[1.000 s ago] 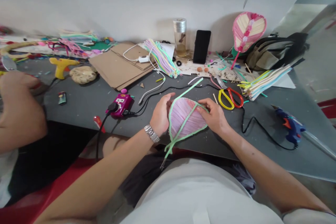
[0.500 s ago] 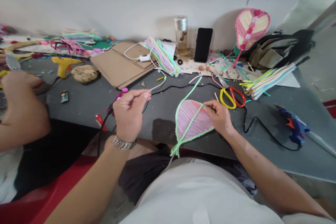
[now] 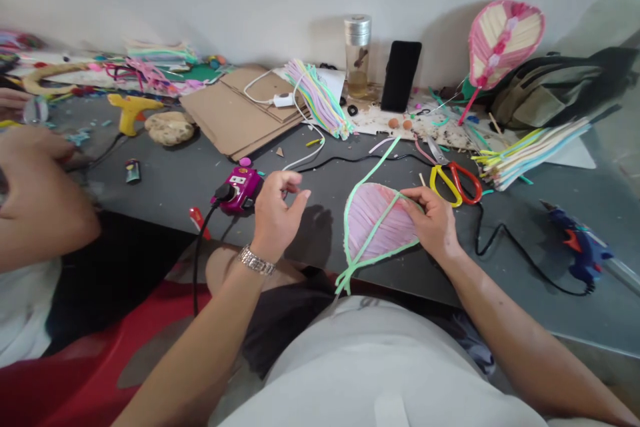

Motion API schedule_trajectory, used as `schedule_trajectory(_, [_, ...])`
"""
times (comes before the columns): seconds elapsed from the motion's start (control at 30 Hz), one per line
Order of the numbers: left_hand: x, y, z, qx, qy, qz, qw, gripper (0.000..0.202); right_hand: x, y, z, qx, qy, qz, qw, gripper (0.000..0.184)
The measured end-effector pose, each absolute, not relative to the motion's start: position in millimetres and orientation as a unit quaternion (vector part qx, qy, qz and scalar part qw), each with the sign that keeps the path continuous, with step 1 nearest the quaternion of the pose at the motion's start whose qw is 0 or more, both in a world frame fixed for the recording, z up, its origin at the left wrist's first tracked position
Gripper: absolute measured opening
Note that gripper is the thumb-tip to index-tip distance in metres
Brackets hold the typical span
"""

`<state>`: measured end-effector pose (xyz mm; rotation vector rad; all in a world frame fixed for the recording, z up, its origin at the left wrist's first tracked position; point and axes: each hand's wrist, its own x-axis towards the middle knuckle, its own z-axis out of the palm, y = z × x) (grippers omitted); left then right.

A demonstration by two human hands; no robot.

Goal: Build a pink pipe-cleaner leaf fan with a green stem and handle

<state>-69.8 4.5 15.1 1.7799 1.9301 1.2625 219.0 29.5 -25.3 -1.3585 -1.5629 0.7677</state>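
Seen from my head, looking down at a grey work table. My right hand rests on a leaf-shaped frame of green pipe cleaner, its fingers pressed together over the frame's right edge and its thumb lying near the green midrib; I cannot tell whether the fingers also pinch the edge from below. The frame lies near the table's front edge, filled with pink strands, its long green tip pointing away from me toward a pair of yellow-and-red scissors and its twisted stem reaching toward my body. My left hand, wearing a metal-link wristwatch, is raised beside the frame and apart from it, its fingers loosely curled and holding nothing that I can see.

A magenta power socket lies just beyond my left hand. Farther off lie a blue glue gun, a yellow glue gun, flat cardboard sheets and bundles of pipe cleaners. A finished pink leaf stands at the back beside a black phone and a glass bottle. A co-worker's hand enters at far left.
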Motion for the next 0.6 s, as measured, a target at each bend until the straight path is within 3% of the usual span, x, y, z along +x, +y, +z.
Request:
schedule_trajectory(0.1, [-64,6,8,0.601,0.660,0.402,0.204,0.028,219,28,-26,-0.550,-0.630,0.300,0.458,0.021])
schedule_trajectory(0.2, [-48,11,4,0.589,0.622,0.411,0.312,0.020,217,28,-27,-0.552,-0.628,0.297,0.462,0.020])
schedule_trajectory(0.37, [-23,29,5,0.556,0.578,0.406,0.438,0.033,214,28,-31,-0.553,-0.626,0.295,0.464,0.018])
schedule_trajectory(0.6, [-20,42,3,0.558,0.571,0.372,0.473,0.040,217,30,-19,-0.539,-0.692,0.188,0.443,0.008])
